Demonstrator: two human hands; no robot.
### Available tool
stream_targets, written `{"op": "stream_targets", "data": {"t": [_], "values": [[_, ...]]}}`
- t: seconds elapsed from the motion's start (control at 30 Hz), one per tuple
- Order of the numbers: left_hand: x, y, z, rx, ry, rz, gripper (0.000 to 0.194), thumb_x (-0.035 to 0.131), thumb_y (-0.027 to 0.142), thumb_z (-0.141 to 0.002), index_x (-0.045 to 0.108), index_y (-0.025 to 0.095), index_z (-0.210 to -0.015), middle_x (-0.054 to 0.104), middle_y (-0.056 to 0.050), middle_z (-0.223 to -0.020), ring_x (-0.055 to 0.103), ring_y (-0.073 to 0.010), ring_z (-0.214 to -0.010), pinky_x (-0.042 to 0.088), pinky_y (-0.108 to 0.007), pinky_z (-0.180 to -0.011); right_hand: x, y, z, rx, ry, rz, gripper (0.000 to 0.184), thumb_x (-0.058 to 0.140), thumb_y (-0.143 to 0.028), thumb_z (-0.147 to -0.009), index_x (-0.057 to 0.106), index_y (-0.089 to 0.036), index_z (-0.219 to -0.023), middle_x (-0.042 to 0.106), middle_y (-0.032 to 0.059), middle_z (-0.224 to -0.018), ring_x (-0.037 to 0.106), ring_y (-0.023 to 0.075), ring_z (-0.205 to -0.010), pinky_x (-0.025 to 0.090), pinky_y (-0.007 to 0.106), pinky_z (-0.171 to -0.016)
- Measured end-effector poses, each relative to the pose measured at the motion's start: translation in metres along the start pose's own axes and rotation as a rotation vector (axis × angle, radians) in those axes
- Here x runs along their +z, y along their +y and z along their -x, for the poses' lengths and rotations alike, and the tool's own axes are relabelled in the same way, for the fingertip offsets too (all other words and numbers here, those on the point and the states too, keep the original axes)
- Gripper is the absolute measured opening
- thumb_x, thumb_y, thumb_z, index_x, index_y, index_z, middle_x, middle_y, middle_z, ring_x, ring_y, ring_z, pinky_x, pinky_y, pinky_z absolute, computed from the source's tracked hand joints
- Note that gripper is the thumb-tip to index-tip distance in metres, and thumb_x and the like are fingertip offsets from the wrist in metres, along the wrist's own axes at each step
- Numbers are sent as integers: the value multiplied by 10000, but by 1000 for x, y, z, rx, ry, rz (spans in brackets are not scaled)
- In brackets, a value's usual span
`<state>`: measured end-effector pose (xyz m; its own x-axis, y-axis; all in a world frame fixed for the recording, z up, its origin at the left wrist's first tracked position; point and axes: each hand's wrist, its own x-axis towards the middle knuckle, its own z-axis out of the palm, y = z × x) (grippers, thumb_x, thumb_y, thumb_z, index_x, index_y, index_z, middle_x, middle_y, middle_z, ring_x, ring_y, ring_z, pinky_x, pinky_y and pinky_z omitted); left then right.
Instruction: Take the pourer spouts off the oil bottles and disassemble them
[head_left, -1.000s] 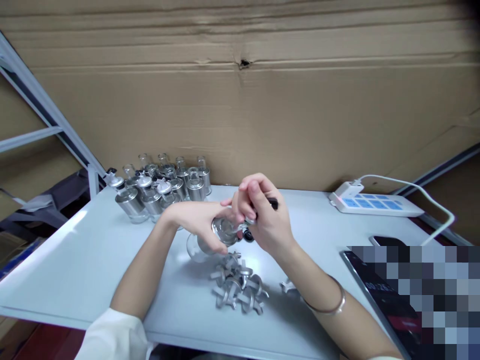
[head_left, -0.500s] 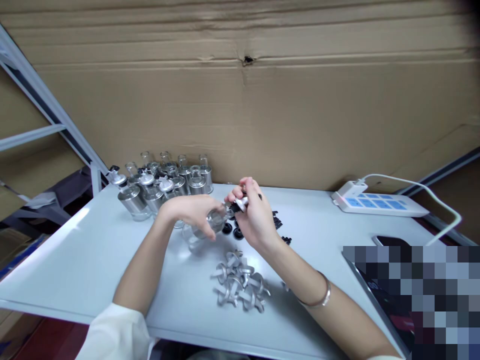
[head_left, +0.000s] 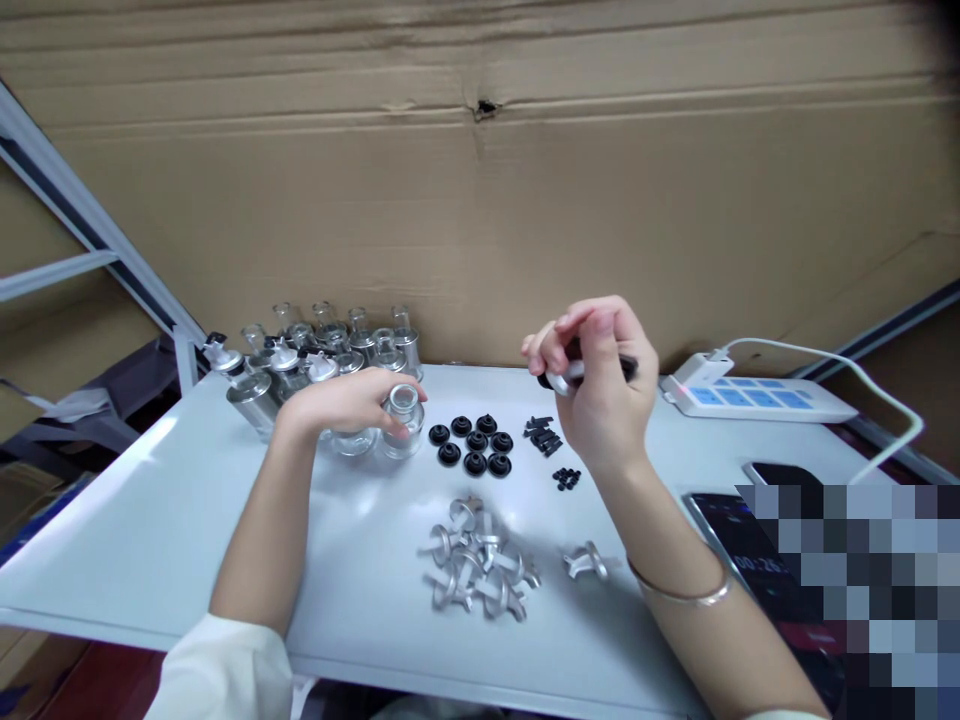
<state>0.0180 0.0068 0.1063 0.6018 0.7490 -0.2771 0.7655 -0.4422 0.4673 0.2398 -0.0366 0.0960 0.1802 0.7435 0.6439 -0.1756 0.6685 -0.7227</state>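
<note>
My left hand (head_left: 356, 402) is wrapped round a clear glass bottle (head_left: 403, 440), which stands on the table with its open mouth up. Raised over the right part of the table, my right hand (head_left: 611, 385) is closed on a silver-and-black bottle stopper (head_left: 571, 376), partly hidden by the fingers. Between the hands lie several round black rubber plugs (head_left: 475, 440). Black levers (head_left: 544, 436) and small black caps (head_left: 567, 478) are just below my right hand. Closer to me sits a pile of silver metal spout parts (head_left: 480, 560), with one more silver part (head_left: 590, 560) apart at its right.
Several metal-sleeved glass bottles (head_left: 406, 348) stand at the back left, some with silver tops (head_left: 285, 357). A white power strip (head_left: 757, 398) with a plugged-in charger and cable lies at the right. Phones (head_left: 750, 560) are at the right front. Cardboard (head_left: 480, 220) walls the back.
My right hand has moved right and up, away from the bottle, with the stopper in it. The bottle, tilted before, now stands upright in my left hand with its neck bare.
</note>
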Motion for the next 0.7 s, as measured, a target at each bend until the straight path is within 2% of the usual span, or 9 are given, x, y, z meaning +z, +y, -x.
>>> {"op": "stream_targets", "data": {"t": [0.1,0.2,0.37,0.47,0.6,0.7], "values": [[-1,3,4,-21,59,-51,325,623,255,-721,575,213,-1040,642,-27,-1070,579,-206,-978,410,-272,-804,-4,-3,-2,-49,1,-20,261,539,-458,-874,526,-242,-729,408,-66,-517,481,102,-492,455,282,-587],[1,5,7,-90,166,-152,237,578,239,-751,557,195,-983,635,-41,-989,578,-208,-904,413,-268,-722,-7,-6,-5,-74,2,-33,241,544,-430,-879,543,-246,-724,410,-60,-514,476,110,-491,446,289,-579],[8,7,11,-129,282,-295,274,487,132,-767,560,195,-1023,594,-73,-1060,555,-234,-993,414,-296,-781,-12,-10,-9,-85,44,49,228,549,-430,-874,537,-271,-711,397,-52,-507,468,132,-475,434,313,-558],[9,7,11,-110,319,-320,321,466,107,-765,567,203,-1054,571,-72,-1067,569,-226,-959,424,-298,-773,-16,-12,-10,-92,53,138,216,570,-424,-861,527,-278,-707,390,-51,-500,460,137,-465,427,319,-544],[8,6,9,-91,346,-321,263,428,114,-789,605,189,-968,575,-70,-1045,581,-203,-893,441,-288,-750,-21,-13,-12,-122,22,158,209,584,-400,-857,538,-269,-700,386,-53,-488,448,127,-451,410,309,-520],[9,5,8,-68,367,-323,295,418,114,-790,616,185,-997,590,-75,-1052,577,-214,-941,446,-299,-784,-24,-13,-13,-154,-17,149,183,590,-358,-861,556,-257,-712,403,-60,-489,438,113,-441,403,295,-503]]}}
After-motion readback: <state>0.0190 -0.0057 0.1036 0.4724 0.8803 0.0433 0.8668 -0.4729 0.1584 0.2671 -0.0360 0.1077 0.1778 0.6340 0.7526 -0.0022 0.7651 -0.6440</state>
